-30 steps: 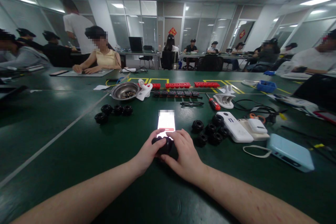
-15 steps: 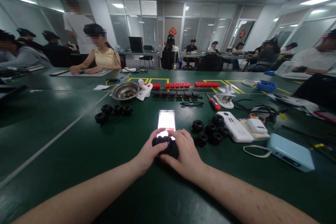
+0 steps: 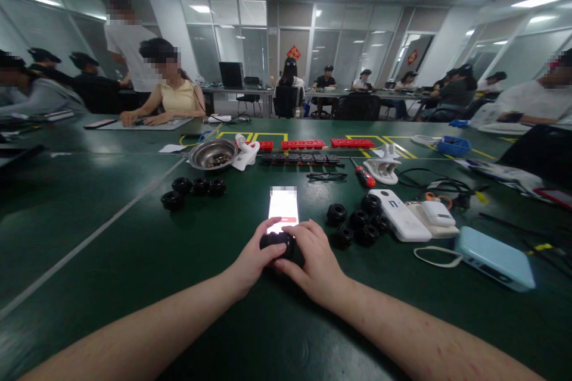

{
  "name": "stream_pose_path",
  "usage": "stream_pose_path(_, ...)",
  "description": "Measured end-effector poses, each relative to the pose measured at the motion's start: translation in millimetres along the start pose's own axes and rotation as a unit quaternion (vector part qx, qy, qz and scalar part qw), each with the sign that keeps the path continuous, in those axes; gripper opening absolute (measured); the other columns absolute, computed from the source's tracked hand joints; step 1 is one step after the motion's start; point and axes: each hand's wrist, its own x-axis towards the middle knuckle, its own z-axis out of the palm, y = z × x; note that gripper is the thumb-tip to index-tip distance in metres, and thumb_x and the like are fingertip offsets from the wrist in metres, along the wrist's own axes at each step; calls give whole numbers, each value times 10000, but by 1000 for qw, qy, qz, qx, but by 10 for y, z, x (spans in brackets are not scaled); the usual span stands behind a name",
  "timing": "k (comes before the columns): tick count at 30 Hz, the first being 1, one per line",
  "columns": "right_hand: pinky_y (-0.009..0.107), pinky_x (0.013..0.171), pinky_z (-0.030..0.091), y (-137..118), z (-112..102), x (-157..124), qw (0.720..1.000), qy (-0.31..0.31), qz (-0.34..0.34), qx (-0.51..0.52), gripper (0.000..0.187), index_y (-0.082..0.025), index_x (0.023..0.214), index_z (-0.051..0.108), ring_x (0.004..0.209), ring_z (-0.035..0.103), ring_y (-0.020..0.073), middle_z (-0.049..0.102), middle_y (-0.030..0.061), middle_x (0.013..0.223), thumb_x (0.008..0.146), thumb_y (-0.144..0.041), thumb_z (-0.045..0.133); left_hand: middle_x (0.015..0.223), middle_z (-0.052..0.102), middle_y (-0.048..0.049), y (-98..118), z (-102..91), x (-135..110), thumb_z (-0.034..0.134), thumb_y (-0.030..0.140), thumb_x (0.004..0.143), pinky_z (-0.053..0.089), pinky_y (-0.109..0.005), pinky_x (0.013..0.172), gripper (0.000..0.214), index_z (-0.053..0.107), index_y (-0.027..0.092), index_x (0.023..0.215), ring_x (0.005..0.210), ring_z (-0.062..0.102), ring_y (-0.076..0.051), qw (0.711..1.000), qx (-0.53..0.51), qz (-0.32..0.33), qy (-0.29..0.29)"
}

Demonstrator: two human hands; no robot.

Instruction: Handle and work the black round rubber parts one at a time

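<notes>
My left hand [image 3: 251, 255] and my right hand [image 3: 319, 259] meet in the middle, close above the table. Between them are black, round, wheel-like parts [image 3: 273, 240]; the fingers hide much of them, and I cannot tell whether it is one piece or two pressed together. The fingers of both hands are curled round the black piece. Just beyond my fingertips is a phone [image 3: 283, 205] with a bright screen, its near end hidden by the hands. Similar black wheel-like parts lie in a group at right [image 3: 358, 219] and another at left [image 3: 199, 187].
Farther back are a metal bowl [image 3: 213, 156] with small brass-coloured pieces, red strips [image 3: 302, 144], a black strip [image 3: 300, 159] and a red-handled screwdriver [image 3: 365, 176]. At right lie a white power bank [image 3: 399, 216], a light-blue box [image 3: 495, 258] and cables. Other people sit around.
Both hands keep their hold on the black piece, with only slight finger shifts; the right thumb has moved up a little. The things on the table have not moved.
</notes>
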Motion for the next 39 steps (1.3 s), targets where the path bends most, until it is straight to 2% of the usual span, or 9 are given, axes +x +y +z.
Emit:
stream_pose_path(7, 437, 991, 260, -16, 7, -26, 999, -8, -47, 8, 395, -185, 1062, 461, 1035, 456, 216, 547, 67, 1075, 694, -137, 597, 1002, 530, -88, -1, 0, 20, 583, 397, 708, 450, -293, 578, 513, 400, 194, 1142, 805, 572, -227, 998, 61, -14, -11)
stream_pose_path(11, 469, 959, 288, -24, 0, -14, 1000, 0, -5, 2, 459, -159, 1078, 462, 1000, 458, 241, 561, 82, 1035, 669, -240, 653, 1058, 526, -83, -13, -21, 19, 613, 318, 687, 439, -353, 766, 483, 442, 187, 1119, 952, 531, -248, 998, 52, 16, -15)
stream_pose_path(14, 483, 937, 302, -10, -7, -3, 1000, -3, 12, -4, 424, -158, 1029, 503, 956, 473, 245, 588, 74, 969, 675, -328, 664, 1087, 516, -68, -19, -44, 9, 640, 253, 650, 395, -365, 859, 538, 435, 205, 1145, 1014, 499, -247, 998, 39, 42, -21)
stream_pose_path(21, 452, 982, 257, 0, 16, -25, 999, -17, -34, -7, 424, -184, 1082, 473, 1017, 464, 222, 562, 65, 1062, 680, -137, 600, 994, 536, -69, -16, -24, 30, 617, 337, 659, 461, -329, 638, 485, 443, 200, 1091, 873, 554, -250, 999, 40, -8, -10)
stream_pose_path(27, 478, 960, 280, 2, 5, -11, 1000, 4, 0, -4, 430, -184, 1027, 489, 979, 477, 241, 582, 60, 983, 664, -322, 671, 1008, 553, -50, -27, -46, 13, 641, 242, 647, 396, -355, 851, 534, 428, 213, 1136, 961, 527, -227, 998, 29, 44, -27)
stream_pose_path(30, 470, 969, 273, 10, 8, -14, 1000, 6, -20, -6, 377, -193, 1035, 490, 985, 481, 231, 578, 60, 1006, 689, -225, 636, 1031, 527, -62, -24, -37, 18, 600, 311, 698, 445, -352, 748, 488, 408, 222, 1138, 880, 558, -219, 999, 39, 20, -24)
stream_pose_path(32, 465, 981, 260, 10, 13, -22, 999, 9, -38, -7, 412, -195, 1066, 476, 1015, 471, 228, 564, 64, 1052, 677, -144, 604, 976, 536, -71, -16, -19, 26, 572, 367, 714, 462, -341, 614, 487, 388, 209, 1136, 717, 581, -198, 998, 64, -5, -26)
stream_pose_path(34, 462, 988, 251, 5, 16, -27, 999, 8, -43, -6, 456, -196, 1095, 461, 1022, 469, 225, 558, 64, 1069, 666, -126, 596, 902, 550, -65, -9, -4, 30, 581, 386, 697, 450, -327, 555, 494, 400, 186, 1110, 634, 568, -184, 996, 90, -14, -23)
stream_pose_path(39, 486, 962, 276, -1, 12, -14, 1000, 11, 2, -8, 549, -171, 1093, 472, 990, 473, 253, 579, 74, 1023, 629, -363, 692, 1011, 542, -63, -16, -8, 12, 649, 293, 626, 412, -360, 810, 491, 475, 185, 1072, 930, 527, -239, 995, 75, 65, -25)
